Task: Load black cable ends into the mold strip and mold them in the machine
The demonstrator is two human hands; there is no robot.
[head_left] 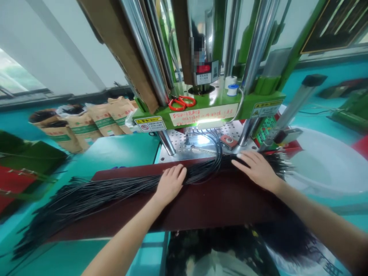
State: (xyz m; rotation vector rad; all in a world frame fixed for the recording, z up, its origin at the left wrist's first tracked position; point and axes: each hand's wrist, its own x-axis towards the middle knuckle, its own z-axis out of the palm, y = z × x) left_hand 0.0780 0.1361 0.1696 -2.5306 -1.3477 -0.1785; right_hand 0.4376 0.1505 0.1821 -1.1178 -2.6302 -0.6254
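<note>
A long bundle of black cables [115, 188] lies across a dark red-brown board [212, 207] in front of a green press. My left hand [171, 182] is closed over the middle of the bundle, fingers on the far side. Farther right, my right hand [260, 170] grips the same bundle near its pale-tipped end, thumb on the near side. Between my hands, several cables loop up from the bundle to a brightly lit fixture [202, 138] on the press bed. The cables under both palms are hidden.
Metal columns [153, 57] rise above the perforated press bed [175, 140]. Red-handled scissors [182, 102] and a blue-and-white spool [232, 90] rest on the green crossbeam. Paper sacks [83, 128] stand at left; a large white tub [330, 161] is at right.
</note>
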